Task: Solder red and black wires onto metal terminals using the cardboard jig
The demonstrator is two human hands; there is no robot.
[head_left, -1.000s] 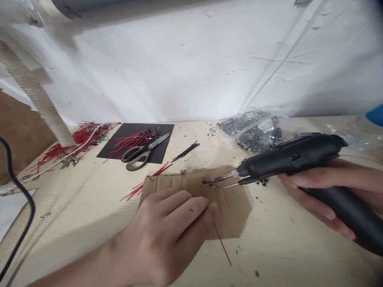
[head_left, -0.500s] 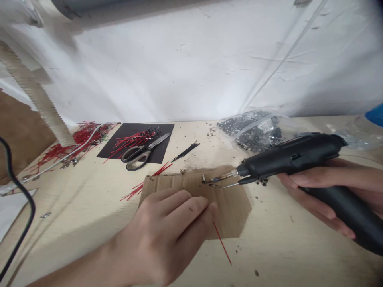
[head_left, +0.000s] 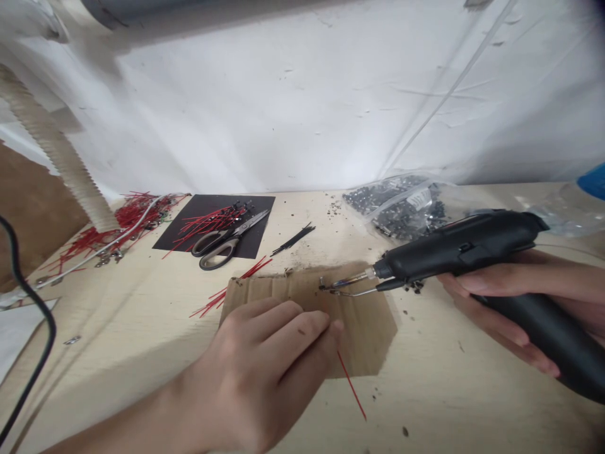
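My left hand point(head_left: 278, 359) is closed in a pinch over a piece of cardboard point(head_left: 363, 340), holding a thin red wire point(head_left: 350, 384) whose tail sticks out below the fingers. Wrapped around the grip of a black soldering gun point(head_left: 454, 252) is my right hand point(head_left: 515, 296). The gun's hot tip and its thin metal feed tube point left and meet at a tiny dark metal part point(head_left: 322, 285) above the cardboard. My fingertips hide the wire's far end, so I cannot tell whether it touches that part.
Scissors point(head_left: 222, 249) and red wires with metal ends lie on a black sheet point(head_left: 177, 221). Short black wires point(head_left: 295, 238) are beside it. A plastic bag of small parts point(head_left: 401, 205) and a blue-capped bottle point(head_left: 567, 205) stand behind the gun. A ribbed hose point(head_left: 61, 151) rises at left.
Both hands and the soldering gun stay almost still. The tiny part at the tip looks darker and slightly different in shape now.
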